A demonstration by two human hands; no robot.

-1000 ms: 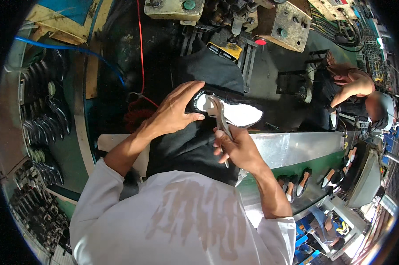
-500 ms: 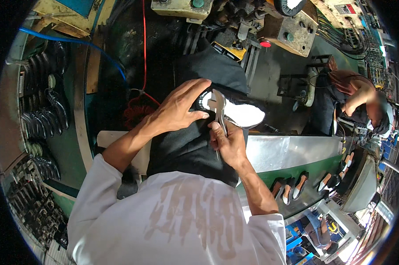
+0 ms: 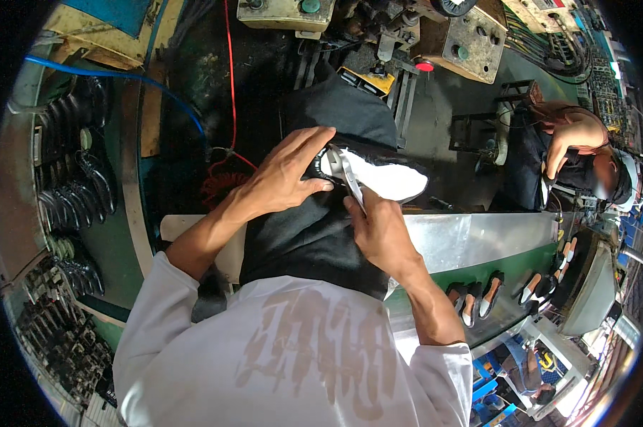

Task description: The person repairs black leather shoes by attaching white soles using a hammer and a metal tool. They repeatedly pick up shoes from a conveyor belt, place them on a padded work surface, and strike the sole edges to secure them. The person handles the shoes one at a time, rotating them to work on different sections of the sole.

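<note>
A black shoe [image 3: 396,179] lies on my black-clad lap with its white underside facing up. Round its heel end curls my left hand [image 3: 287,174], thumb and fingers on either side. My right hand [image 3: 382,231] is closed on the handles of metal pincers [image 3: 351,183]. The pincers' head rests against the white bottom near the heel, between my two hands. Whether the jaws pinch anything is too small to make out.
A metal-edged bench with a green strip [image 3: 442,260] holds several black shoes [image 3: 490,293] at right. Another person [image 3: 574,146] bends over work further right. Machine control boxes [image 3: 471,46] stand ahead. Racks of dark shoe-shaped pieces [image 3: 69,203] line the left. A red hose [image 3: 232,78] hangs nearby.
My right hand has turned over, back now upward, and the pincers have tilted with their head shifted left toward the heel. My left hand keeps its hold on the shoe.
</note>
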